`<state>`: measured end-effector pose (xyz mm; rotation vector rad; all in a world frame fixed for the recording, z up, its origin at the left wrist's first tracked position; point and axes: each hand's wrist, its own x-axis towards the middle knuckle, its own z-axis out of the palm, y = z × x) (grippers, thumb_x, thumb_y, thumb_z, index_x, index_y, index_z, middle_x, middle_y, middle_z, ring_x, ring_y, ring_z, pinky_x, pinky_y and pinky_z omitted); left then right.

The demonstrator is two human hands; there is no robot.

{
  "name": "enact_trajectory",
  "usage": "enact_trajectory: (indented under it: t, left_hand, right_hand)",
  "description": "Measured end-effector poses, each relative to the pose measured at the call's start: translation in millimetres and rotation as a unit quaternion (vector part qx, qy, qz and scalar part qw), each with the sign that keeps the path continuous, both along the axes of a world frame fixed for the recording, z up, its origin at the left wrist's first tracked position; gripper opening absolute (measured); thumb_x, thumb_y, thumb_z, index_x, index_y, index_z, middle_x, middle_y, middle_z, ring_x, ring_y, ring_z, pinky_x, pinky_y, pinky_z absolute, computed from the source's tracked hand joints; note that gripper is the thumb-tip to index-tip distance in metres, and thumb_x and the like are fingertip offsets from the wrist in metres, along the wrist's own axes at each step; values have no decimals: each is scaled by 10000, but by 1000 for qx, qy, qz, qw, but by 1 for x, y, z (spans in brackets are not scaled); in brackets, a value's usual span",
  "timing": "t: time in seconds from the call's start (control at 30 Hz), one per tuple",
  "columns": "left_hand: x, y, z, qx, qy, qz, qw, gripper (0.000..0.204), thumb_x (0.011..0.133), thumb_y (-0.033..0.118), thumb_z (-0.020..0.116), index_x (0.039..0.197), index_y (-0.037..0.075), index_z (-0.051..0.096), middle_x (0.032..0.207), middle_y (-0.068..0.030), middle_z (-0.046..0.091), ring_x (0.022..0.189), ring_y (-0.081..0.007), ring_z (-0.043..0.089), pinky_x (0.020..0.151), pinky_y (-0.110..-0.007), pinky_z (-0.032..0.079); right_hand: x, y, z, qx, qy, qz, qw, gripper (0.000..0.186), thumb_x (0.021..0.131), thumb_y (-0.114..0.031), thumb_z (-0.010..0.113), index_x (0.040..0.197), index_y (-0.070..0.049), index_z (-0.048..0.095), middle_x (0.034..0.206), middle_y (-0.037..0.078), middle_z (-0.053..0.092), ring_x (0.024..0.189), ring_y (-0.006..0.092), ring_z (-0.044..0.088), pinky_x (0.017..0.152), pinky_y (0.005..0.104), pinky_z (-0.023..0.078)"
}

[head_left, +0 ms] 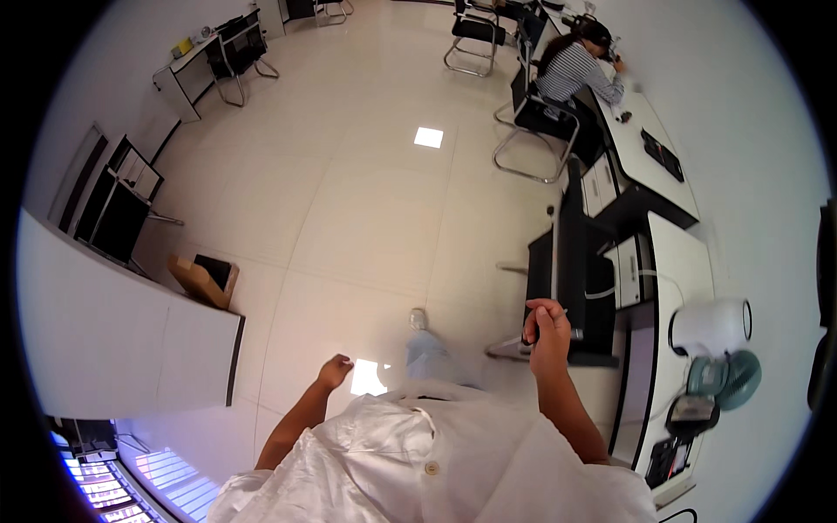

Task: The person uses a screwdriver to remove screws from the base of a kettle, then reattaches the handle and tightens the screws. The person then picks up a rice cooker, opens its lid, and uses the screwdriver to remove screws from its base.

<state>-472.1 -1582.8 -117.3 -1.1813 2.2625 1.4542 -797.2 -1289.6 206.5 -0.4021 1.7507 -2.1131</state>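
My right hand [547, 327], with curled fingers, is over the black chair [571, 253] at the right; I cannot tell whether it touches the chair or holds anything. My left hand [336, 370] hangs low left of centre, fingers bent together; whatever they hold, if anything, is too small to make out. My shoe [417, 318] is on the tiled floor [349, 200] below.
A white cabinet [131, 322] is at left, a cardboard box [196, 281] beside it. On the right desk [671, 248] are a white appliance [711, 327] and a green fan [732, 379]. A person [567, 74] sits farther along; more chairs [471, 35] stand beyond.
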Motion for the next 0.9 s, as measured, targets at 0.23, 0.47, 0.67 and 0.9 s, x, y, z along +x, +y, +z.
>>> enact_trajectory:
  t: [0.23, 0.47, 0.67, 0.9]
  left_hand:
    - [-125, -142, 51, -70, -67, -155, 983, 421, 806, 368, 634, 1067, 38, 606, 1025, -152, 643, 941, -304, 615, 831, -385, 487]
    - [-195, -318, 42, -111, -40, 43, 992, 373, 796, 322, 659, 1033, 42, 593, 937, -147, 660, 869, -293, 636, 773, -381, 509]
    - [-257, -482, -37, -44, -189, -99, 976, 381, 814, 371, 617, 1023, 53, 603, 912, -156, 668, 903, -311, 633, 795, -408, 499]
    - [-519, -756, -12, -163, -164, -208, 950, 400, 795, 424, 640, 1004, 84, 612, 946, -161, 660, 919, -337, 621, 805, -429, 493]
  right_hand:
    - [-182, -203, -24, -20, -56, -2, 998, 151, 943, -150, 469, 950, -38, 570, 605, 5, 450, 521, 87, 394, 498, 233, 348]
    - [-325, -422, 20, -44, -33, 89, 994, 142, 929, -125, 468, 948, -37, 577, 622, -8, 472, 522, 63, 400, 489, 217, 332]
    - [-463, -566, -10, -21, -42, 31, 998, 123, 927, -128, 473, 952, -46, 561, 617, -4, 467, 520, 80, 406, 492, 232, 348]
    - [-599, -695, -13, 18, -67, -23, 997, 153, 864, -36, 469, 974, -44, 575, 669, -14, 470, 585, 65, 415, 515, 204, 347]
